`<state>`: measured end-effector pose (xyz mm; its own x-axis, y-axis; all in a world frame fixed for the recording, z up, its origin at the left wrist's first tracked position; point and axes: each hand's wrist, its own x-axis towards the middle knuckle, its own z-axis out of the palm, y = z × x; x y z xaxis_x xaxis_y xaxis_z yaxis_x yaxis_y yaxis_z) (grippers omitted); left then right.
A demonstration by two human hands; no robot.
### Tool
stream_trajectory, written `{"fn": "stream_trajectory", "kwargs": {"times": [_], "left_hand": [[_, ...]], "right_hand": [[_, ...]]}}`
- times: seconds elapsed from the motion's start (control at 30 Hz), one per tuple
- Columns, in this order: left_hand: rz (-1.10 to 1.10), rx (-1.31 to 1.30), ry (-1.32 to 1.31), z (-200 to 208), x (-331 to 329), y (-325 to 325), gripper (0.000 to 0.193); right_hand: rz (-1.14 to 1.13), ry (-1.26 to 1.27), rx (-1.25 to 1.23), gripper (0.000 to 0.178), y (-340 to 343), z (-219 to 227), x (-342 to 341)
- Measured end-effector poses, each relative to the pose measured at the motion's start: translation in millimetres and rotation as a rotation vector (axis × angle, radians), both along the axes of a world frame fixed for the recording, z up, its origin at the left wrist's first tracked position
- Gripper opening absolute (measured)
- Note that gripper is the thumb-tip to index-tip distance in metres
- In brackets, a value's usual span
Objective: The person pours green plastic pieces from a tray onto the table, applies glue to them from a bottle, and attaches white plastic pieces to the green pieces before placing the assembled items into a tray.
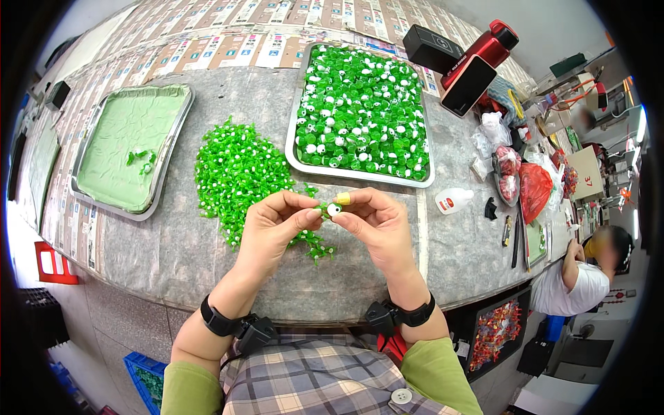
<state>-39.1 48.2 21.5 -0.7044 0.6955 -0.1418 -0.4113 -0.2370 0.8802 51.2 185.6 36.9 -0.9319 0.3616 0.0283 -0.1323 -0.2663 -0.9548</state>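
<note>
My left hand [271, 228] and my right hand [384, 232] meet above the near middle of the table, fingertips pinched close together. Between them is a small green plastic piece, and a white eye-like ball [334, 209] with a dark spot shows at my right fingertips. The left fingertips grip the green part, mostly covered by the fingers. Yellow tape [343, 198] wraps my right index fingertip. Left of my hands spreads a pile of small green pieces with white spots [238, 173]. Beyond them, a metal tray [363, 179] is full of green pieces with white eye-like balls.
A green-lined tray [111, 145] at the left holds a few green pieces [143, 160]. At the right are a white bottle [454, 200], a phone [468, 86], a red flask [489, 45], a black box [432, 48] and plastic bags [536, 190]. A person [574, 277] sits at the far right.
</note>
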Motion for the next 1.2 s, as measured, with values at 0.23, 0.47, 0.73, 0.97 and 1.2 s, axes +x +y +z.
{"fn": "stream_trajectory", "kwargs": {"times": [0.23, 0.47, 0.73, 0.97, 1.2], "left_hand": [[0.006, -0.025, 0.042, -0.6, 0.4, -0.5, 0.012], [0.031, -0.067, 0.316, 1.5, 3.3, -0.4, 0.008], [0.091, -0.200, 0.771, 2.0, 1.0, 0.1, 0.010], [0.128, -0.228, 1.019, 3.8, 1.0, 2.5, 0.011], [0.087, -0.345, 0.802, 4.8, -0.5, -0.3, 0.008]], "right_hand": [[-0.010, -0.030, 0.042, 0.018, -0.8, 2.3, 0.7], [0.042, -0.081, -0.045, 0.015, 0.5, -1.7, 0.3], [0.118, -0.105, -0.092, 0.021, 6.6, -0.6, -0.3], [0.158, -0.190, 0.003, 0.023, 10.5, -3.8, 0.1], [0.135, -0.198, -0.026, 0.021, 10.2, -10.2, -7.6]]}}
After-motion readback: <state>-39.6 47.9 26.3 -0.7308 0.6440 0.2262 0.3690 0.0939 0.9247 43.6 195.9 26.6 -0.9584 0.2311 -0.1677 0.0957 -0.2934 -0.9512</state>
